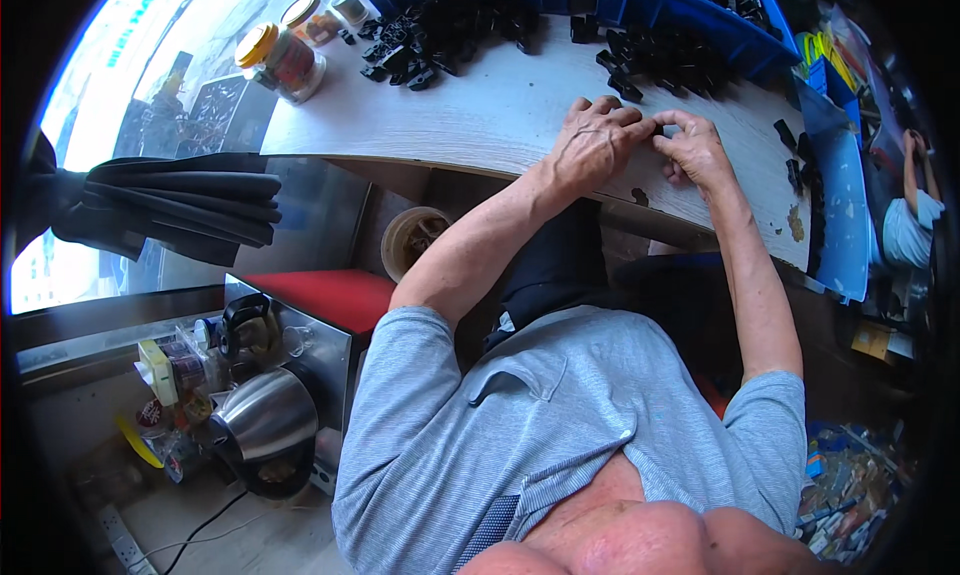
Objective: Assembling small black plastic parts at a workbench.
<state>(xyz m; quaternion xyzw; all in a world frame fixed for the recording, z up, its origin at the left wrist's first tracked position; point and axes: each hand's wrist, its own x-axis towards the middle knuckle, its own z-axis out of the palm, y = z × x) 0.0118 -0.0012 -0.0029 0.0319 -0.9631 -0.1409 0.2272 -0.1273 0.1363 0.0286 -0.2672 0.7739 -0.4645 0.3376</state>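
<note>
Both hands meet over the front part of a white worktable (480, 105). A small black piece (658, 131) shows between their fingertips, mostly covered. My left hand (597, 147) is closed, back upward, its thumb and forefinger reaching to that piece. From the other side my right hand (697, 152) pinches it, with the remaining fingers curled. Just beyond the hands lies a heap of small black plastic parts (670, 60). Another pile of such parts (410, 50) spreads farther left. A few more black parts (790, 150) lie near the table's right edge.
Blue bins (690, 20) line the back, and a blue panel (840, 195) borders the right. Lidded jars (290, 65) stand back left. Below the table is a bucket (408, 240). A steel kettle (265, 415) sits left, beside a red-topped cabinet (325, 290). Another person (910, 225) appears far right.
</note>
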